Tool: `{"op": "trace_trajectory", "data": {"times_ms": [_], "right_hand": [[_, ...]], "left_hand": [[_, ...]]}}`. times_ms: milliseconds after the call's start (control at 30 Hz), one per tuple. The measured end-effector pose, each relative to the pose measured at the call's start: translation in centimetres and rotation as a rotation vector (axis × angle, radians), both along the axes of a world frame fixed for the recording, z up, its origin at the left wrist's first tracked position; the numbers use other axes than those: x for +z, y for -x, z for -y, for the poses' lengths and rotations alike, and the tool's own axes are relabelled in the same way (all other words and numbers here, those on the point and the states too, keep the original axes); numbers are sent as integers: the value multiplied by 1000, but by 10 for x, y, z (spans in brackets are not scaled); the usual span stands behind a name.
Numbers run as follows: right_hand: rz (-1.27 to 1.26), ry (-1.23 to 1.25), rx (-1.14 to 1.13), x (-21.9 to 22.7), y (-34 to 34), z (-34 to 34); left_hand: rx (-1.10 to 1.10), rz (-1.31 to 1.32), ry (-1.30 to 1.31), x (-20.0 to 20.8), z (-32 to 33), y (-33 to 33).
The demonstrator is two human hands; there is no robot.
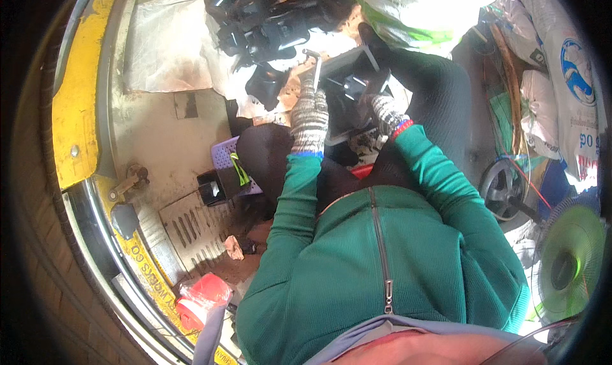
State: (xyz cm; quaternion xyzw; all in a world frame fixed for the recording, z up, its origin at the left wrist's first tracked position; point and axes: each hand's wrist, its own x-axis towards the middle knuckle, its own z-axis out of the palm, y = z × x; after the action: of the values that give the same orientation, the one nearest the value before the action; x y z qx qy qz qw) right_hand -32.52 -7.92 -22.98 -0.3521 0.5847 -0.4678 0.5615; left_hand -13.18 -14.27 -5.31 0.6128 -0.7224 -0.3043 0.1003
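Upright in my left hand [309, 119], in a striped knit glove, is a bent metal rod [317, 72] with a short arm at its top. My right hand [387, 113], gloved the same way, curls its fingers at the right side of a grey tray [341, 138]; what they hold, if anything, is hidden. Black moulded parts with shiny metal pieces [347, 86] lie in the tray between my hands. Past my left hand, more black parts [264, 36] are heaped on bright paper or sheeting.
A yellow machine frame [76, 97] runs along the left. Beside my left leg sits a purple basket [228, 161] near a small black box [210, 188]. White sacks [567, 78], a dark wheel [503, 186] and a green fan [567, 263] stand on the right.
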Motion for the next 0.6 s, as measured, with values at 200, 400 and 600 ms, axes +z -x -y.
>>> {"op": "trace_trajectory", "data": {"times_ms": [200,400,600], "right_hand": [[-223,-158,-31,17,-10,-9],[-139,-85,-397,54,3,-6],[-107,-81,-418,77,-4,-12]], "left_hand": [[8,-219,147,-13,-18,-10],[-419,745,178,-35,-10,-19],[-148,-84,784,10,-12,5]]}}
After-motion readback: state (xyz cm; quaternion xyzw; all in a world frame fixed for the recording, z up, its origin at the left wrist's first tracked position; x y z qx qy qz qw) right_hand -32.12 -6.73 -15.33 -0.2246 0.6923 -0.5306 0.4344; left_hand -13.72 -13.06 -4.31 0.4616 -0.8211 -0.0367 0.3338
